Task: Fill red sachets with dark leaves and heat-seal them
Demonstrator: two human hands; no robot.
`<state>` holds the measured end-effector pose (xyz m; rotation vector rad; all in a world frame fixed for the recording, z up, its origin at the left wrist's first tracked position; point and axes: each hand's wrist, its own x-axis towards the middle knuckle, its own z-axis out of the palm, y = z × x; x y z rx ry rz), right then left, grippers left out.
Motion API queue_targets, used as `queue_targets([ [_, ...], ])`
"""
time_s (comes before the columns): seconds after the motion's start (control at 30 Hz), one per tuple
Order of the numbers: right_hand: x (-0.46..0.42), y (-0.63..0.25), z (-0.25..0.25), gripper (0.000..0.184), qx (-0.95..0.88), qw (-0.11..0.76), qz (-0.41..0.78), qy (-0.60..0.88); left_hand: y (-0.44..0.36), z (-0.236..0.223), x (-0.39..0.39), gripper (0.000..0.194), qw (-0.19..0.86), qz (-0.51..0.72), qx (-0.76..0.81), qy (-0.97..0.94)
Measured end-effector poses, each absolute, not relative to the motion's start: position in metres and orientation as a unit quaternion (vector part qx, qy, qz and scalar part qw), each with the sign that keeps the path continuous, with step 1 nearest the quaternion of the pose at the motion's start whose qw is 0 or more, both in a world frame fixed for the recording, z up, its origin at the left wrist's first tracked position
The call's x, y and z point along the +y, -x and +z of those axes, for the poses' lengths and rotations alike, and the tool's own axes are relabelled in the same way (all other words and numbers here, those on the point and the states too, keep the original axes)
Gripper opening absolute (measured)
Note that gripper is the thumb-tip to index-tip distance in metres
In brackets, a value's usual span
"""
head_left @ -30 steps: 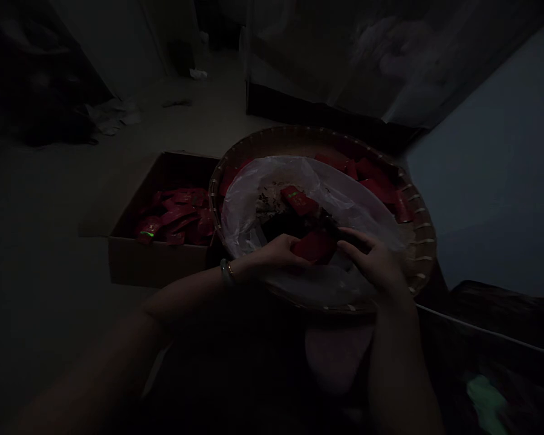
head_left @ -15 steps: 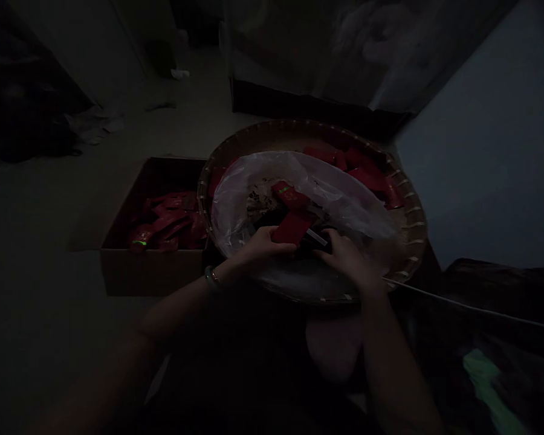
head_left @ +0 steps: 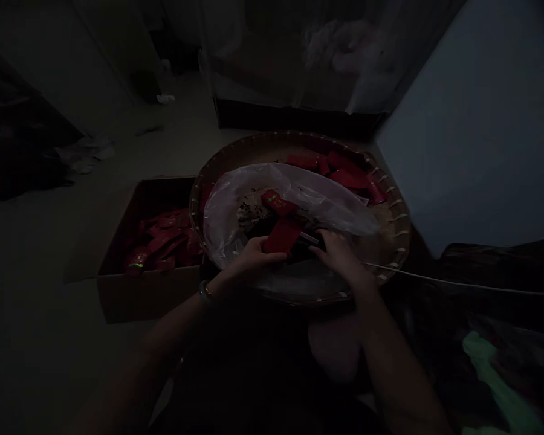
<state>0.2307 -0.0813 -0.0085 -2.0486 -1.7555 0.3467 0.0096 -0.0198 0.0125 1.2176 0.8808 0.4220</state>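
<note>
My left hand point(head_left: 259, 257) is closed on a red packet point(head_left: 284, 235), its thumb lying along the near edge. A second red packet point(head_left: 278, 202) with gold and green print lies just beyond it, on loose dry pieces point(head_left: 252, 206) in a large clear plastic bag point(head_left: 224, 199). My right hand point(head_left: 338, 254) has its fingers curled at a dark spot beside a pale strip point(head_left: 309, 238); what they hold is too dark to make out. The bag sits opened out in a round woven tray point(head_left: 401, 235).
More red packets point(head_left: 349, 175) lie along the tray's far right side. A cardboard box point(head_left: 149, 287) on the left holds many red packets point(head_left: 163, 235). A thin white cord point(head_left: 453, 284) runs right from the tray. A white wall point(head_left: 476, 133) stands close on the right.
The view has shifted, so the tray and box appear a little further left. Both hands keep nearly the same places over the bag, and the left still grips the red packet.
</note>
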Motion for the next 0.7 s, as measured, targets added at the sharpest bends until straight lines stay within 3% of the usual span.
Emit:
queue_targets([
  [0.2, -0.065, -0.195, 0.024, 0.037, -0.629, 0.384, 0.187, 0.650, -0.009, 0.010, -0.020, 0.046, 0.682, 0.179, 0.383, -0.597],
  [0.33, -0.054, -0.180, 0.025, 0.025, -0.627, 0.420, 0.185, 0.629, -0.009, 0.011, -0.019, 0.045, 0.663, 0.166, 0.385, -0.620],
  [0.7, -0.056, -0.183, 0.022, 0.023, -0.613, 0.459, 0.196, 0.613, -0.010, 0.013, -0.021, 0.042, 0.648, 0.120, 0.367, -0.656],
])
